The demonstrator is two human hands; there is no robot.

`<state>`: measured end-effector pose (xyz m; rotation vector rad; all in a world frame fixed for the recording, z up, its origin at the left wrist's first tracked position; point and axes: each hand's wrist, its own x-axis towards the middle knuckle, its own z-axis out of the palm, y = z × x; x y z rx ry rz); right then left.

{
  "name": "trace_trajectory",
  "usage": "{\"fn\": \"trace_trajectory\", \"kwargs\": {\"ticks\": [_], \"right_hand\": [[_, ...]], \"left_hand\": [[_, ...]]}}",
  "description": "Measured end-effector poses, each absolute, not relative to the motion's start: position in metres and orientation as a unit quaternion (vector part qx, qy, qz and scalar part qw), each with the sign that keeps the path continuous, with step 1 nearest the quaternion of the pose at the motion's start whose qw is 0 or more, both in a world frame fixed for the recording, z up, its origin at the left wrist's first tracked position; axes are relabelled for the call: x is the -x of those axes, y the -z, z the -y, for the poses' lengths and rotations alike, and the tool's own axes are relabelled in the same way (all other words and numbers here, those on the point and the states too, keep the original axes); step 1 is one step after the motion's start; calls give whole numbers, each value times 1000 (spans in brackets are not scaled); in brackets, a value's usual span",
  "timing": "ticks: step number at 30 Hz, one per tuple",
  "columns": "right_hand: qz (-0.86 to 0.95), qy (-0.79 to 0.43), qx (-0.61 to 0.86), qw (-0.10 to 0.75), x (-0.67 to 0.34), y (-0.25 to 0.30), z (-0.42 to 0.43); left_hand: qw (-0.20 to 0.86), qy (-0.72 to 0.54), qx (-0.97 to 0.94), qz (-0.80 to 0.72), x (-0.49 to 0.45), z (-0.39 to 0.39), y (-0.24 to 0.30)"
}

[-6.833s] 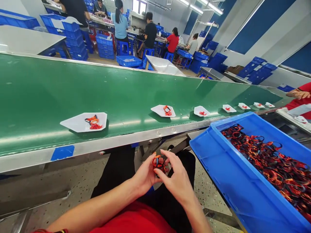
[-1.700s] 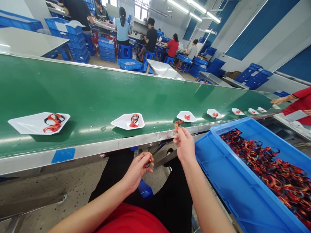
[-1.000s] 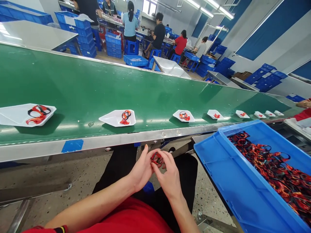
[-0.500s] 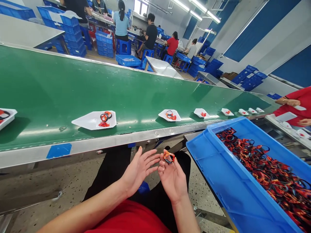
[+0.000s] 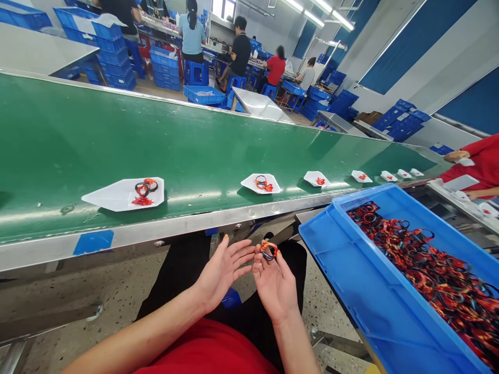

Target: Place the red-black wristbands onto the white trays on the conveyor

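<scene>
My right hand [image 5: 275, 288] pinches a small orange and black woven band loop [image 5: 268, 250] between thumb and fingertips, close to my left hand. My left hand [image 5: 222, 270] is held open beside it, fingers spread and nothing in them. Both hands are over my black-clad lap, below the steel edge of a green conveyor belt [image 5: 156, 130]. White paper trays ride the belt, the nearest [image 5: 109, 195] holding dark and orange bands with red pieces. To my right, a blue plastic crate [image 5: 343, 275] holds a heap of similar bands [image 5: 417, 265].
A co-worker's red sleeve [image 5: 473, 161] and hands are at the far right, by a white work surface. Blue tape [image 5: 93, 242] marks the belt's steel edge. Seated workers, tables and stacked blue crates [image 5: 115, 57] stand beyond the belt.
The trays have moved left along the belt. My hands have barely shifted, with the band still in my right hand and my left hand still open.
</scene>
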<state>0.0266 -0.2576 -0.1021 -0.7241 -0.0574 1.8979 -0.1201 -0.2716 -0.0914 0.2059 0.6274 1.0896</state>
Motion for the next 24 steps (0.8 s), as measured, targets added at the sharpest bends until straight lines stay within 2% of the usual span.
{"fn": "trace_trajectory", "kwargs": {"ticks": [8, 14, 18, 24], "right_hand": [[34, -788, 322, 523, -24, 101, 254], [167, -744, 339, 551, -23, 67, 223], [249, -669, 378, 590, -17, 47, 178], [254, -510, 440, 694, -17, 40, 77]], "left_hand": [[805, -505, -92, -297, 121, 269, 102], [808, -475, -95, -335, 119, 267, 117], [788, -467, -142, -376, 118, 263, 155], [775, -385, -158, -476, 124, 256, 215]]}}
